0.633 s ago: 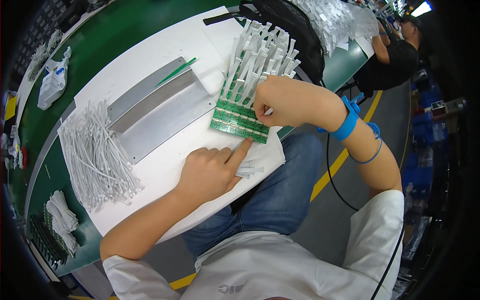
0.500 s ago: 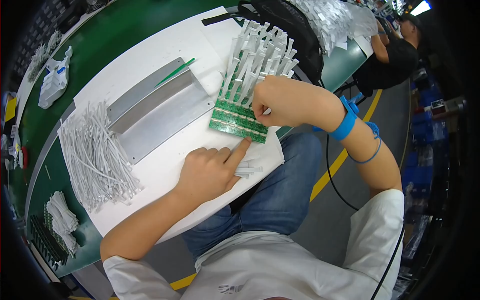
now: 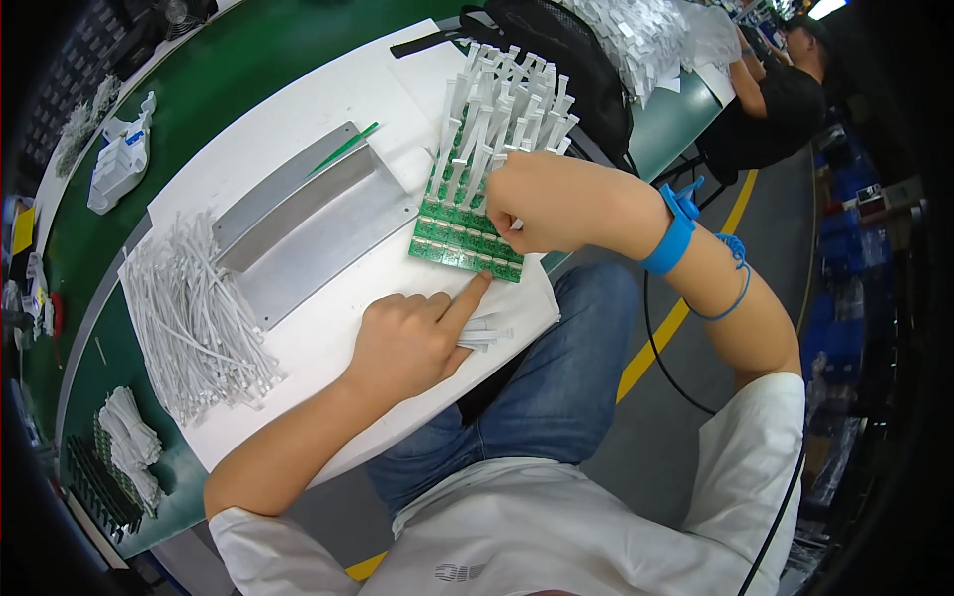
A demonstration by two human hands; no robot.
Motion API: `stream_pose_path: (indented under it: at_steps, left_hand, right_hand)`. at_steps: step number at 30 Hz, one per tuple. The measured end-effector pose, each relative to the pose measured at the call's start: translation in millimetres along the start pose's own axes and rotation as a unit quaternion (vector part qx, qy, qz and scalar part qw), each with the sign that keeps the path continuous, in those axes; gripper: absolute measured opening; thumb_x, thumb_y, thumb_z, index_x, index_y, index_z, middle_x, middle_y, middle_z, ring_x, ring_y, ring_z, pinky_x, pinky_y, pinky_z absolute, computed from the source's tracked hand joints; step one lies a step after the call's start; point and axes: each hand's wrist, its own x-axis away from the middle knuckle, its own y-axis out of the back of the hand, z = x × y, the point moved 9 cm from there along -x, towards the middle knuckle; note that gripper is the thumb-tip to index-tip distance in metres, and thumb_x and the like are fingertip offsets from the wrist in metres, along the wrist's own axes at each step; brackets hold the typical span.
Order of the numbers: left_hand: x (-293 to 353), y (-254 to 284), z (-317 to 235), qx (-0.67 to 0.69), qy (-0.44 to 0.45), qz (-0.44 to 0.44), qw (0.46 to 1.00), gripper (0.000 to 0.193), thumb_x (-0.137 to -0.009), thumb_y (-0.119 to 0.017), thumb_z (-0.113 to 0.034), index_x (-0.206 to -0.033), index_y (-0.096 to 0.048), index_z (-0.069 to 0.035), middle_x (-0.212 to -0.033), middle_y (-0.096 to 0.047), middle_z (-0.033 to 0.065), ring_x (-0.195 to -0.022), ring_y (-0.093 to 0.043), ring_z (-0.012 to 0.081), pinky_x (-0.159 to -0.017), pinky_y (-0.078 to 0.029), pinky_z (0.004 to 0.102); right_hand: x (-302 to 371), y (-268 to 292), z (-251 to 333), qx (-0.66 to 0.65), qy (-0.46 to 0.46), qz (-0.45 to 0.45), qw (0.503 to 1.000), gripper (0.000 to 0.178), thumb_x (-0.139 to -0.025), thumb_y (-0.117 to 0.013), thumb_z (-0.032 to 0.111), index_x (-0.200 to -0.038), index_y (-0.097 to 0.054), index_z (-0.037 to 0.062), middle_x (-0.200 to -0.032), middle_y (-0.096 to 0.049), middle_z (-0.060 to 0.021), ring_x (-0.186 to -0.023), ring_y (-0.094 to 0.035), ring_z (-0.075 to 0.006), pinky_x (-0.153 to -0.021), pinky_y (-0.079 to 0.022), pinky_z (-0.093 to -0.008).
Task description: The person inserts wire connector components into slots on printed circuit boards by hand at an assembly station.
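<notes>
A green circuit board panel (image 3: 437,248) lies on the white work surface, with rows of small white connectors. Flat white cables (image 3: 487,109) stand upright from its far rows; the nearest rows are bare of them. Over the right part of the board, my right hand (image 3: 542,199) is closed in a pinch, fingertips down near a connector row; what they hold is hidden. My left hand (image 3: 407,343) stretches its index finger to the board's near edge, its other fingers bent. Several short white cables (image 3: 485,336) stick out from beneath its thumb side, apparently held there.
A grey metal angled tray (image 3: 318,238) with a thin green stick (image 3: 346,147) stands left of the board. Beyond it lies a heap of white cables (image 3: 199,318). A black bag (image 3: 581,70) sits behind the board. Another person (image 3: 770,109) works at far right.
My right hand has shifted slightly left over the board, still pinched. The left index finger stays at the board's near edge. The whole view has drifted a little.
</notes>
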Motion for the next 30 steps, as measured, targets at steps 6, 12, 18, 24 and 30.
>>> stream_pose_path:
  at_steps: [6, 12, 18, 24, 30]
  left_hand:
    - [-9.1, -7.9, 1.5, -0.001, 0.003, -0.002, 1.000, 0.075, -0.066, -0.079, -0.024, -0.137, -0.059, -0.009, -0.067, -0.057, 0.0012, -0.053, -0.058, 0.0193, -0.053, -0.047, 0.0334]
    - [-21.7, -4.7, -5.8, 0.025, -0.001, -0.002, 1.000, 0.071, -0.067, -0.078, -0.022, -0.135, -0.059, -0.008, -0.068, -0.059, 0.0028, -0.054, -0.059, 0.0220, -0.053, -0.047, 0.0352]
    - [-6.8, 22.1, 33.5, 0.406, 0.218, -0.108, 0.881, 0.017, -0.096, -0.057, -0.014, -0.109, -0.054, -0.004, -0.069, -0.054, 0.0056, -0.051, -0.051, 0.0191, -0.053, -0.044, 0.0343]
    - [-15.9, 13.4, 11.2, 0.745, 0.232, 0.029, 0.624, 0.035, -0.110, -0.040, -0.032, -0.110, -0.058, -0.001, -0.075, -0.043, -0.0012, -0.052, -0.032, 0.0056, -0.045, -0.027, 0.0238]
    - [-14.5, 7.2, 5.6, 0.759, 0.254, 0.026, 0.600, 0.039, -0.110, -0.040, -0.033, -0.118, -0.057, 0.000, -0.076, -0.044, 0.0003, -0.051, -0.032, 0.0061, -0.044, -0.029, 0.0243]
  right_hand:
    - [-1.7, -9.1, -19.2, -0.048, 0.000, 0.012, 0.999, 0.010, -0.071, -0.069, 0.006, -0.077, -0.075, 0.0000, -0.072, -0.069, -0.0151, -0.069, -0.069, -0.0335, -0.067, -0.056, -0.0385]
    - [16.9, 2.1, -19.8, -0.024, -0.013, -0.022, 0.999, 0.011, -0.073, -0.070, 0.005, -0.081, -0.074, 0.0002, -0.078, -0.070, -0.0160, -0.073, -0.069, -0.0346, -0.068, -0.056, -0.0384]
    - [82.6, 60.5, 38.2, 0.007, 0.001, -0.311, 0.951, 0.028, -0.076, -0.075, 0.003, -0.104, -0.072, 0.0054, -0.103, -0.066, -0.0123, -0.085, -0.067, -0.0312, -0.072, -0.054, -0.0381]
    - [119.6, 44.2, 45.3, -0.260, -0.060, -0.550, 0.792, 0.027, -0.079, -0.076, 0.002, -0.106, -0.072, 0.0041, -0.094, -0.064, -0.0076, -0.076, -0.062, -0.0164, -0.063, -0.047, -0.0269]
    - [91.1, -4.6, 37.2, -0.441, -0.019, -0.512, 0.737, 0.022, -0.085, -0.075, 0.003, -0.106, -0.070, -0.0007, -0.089, -0.065, -0.0072, -0.067, -0.057, -0.0123, -0.060, -0.047, -0.0265]
